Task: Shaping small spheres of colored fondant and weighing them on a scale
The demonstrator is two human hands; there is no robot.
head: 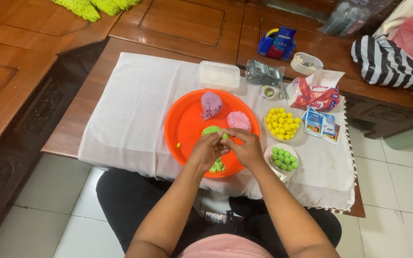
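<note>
My left hand (207, 149) and my right hand (244, 145) meet over the orange round tray (182, 126), pinching a small piece of green dough (225, 136) between their fingertips. A larger green dough lump (210, 130) lies just behind the hands, and green crumbs (217, 166) lie under my left wrist. A purple dough lump (211, 104) and a pink dough lump (238, 120) sit at the tray's far side. To the right, a small dish holds green balls (284, 158) and a bowl holds yellow balls (281, 123).
A white cloth (135, 105) covers the wooden table. Behind the tray are a clear plastic box (219, 75), a tape roll (268, 92), a red-and-white bag (313, 92), small sachets (322, 125), and a blue tape dispenser (277, 43). A striped bag (389, 62) lies far right.
</note>
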